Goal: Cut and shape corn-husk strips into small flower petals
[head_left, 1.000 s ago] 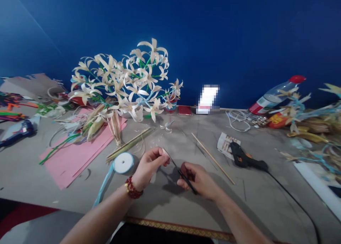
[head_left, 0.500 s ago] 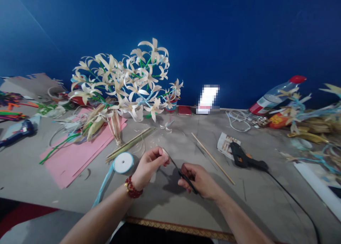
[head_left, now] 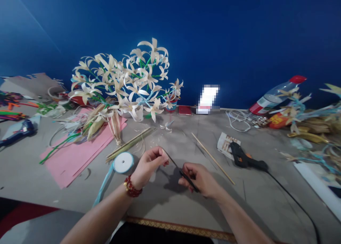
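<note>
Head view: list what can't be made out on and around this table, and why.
All in the head view:
Left hand: whether its grip pinches anything; fingers cover the spot.
Dark tool: its full shape; the right hand covers part.
Pixelated panel: its content; mosaic masks it.
Bottle label: wording; too small and blurred.
Blue tool: its far end; the left edge cuts it off.

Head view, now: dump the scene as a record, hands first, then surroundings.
Right hand: grips a slender dark tool, tip toward left hand
Left hand: fingers closed together at the tool's tip; anything pinched is too small to tell
Left of hands: ribbon spool, pink paper
Right of hands: thin stick, black glue gun
Beyond hands: pale flowers
</note>
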A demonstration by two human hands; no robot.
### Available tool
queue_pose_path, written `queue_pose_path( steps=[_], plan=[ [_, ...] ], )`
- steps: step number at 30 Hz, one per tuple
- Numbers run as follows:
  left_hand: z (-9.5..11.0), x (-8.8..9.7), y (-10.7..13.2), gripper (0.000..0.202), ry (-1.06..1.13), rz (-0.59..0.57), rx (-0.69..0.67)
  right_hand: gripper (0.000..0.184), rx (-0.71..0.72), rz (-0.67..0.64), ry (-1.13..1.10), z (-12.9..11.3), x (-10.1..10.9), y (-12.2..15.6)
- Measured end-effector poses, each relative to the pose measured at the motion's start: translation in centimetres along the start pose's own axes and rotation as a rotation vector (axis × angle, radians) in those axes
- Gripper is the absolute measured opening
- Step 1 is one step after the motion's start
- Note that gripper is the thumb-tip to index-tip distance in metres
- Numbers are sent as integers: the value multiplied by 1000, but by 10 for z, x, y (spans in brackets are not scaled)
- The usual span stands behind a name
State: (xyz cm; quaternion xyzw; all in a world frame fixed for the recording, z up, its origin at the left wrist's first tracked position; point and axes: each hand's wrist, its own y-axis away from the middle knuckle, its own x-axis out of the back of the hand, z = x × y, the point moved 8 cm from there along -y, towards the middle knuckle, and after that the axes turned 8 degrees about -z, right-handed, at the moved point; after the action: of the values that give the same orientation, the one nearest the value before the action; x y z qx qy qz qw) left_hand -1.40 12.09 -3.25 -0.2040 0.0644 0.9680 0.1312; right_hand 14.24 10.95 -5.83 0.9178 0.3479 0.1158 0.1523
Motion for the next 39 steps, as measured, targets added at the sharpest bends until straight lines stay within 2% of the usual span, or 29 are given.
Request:
queue_pose_path(
  steps=[7, 17, 33, 36, 39],
  plan=[
    [2, -1, 1, 25, -43, -2, 7, 58, -1, -35, -37, -1, -2, 0],
    [3, -6, -2, 26, -174, -83, -2, 57, -1, -46, -55, -1, -4, 1],
    [4, -6, -1, 24, -215, -87, 4, 55, -6, -1, -21, 6, 0, -2],
    [2, -6, -1, 22, -205, -86, 6, 48, 25, 96, 42, 7, 10, -4],
    [0, -9, -1, 22, -147, -101, 21, 39, 68, 300, 337, -2, 28, 0]
  ],
)
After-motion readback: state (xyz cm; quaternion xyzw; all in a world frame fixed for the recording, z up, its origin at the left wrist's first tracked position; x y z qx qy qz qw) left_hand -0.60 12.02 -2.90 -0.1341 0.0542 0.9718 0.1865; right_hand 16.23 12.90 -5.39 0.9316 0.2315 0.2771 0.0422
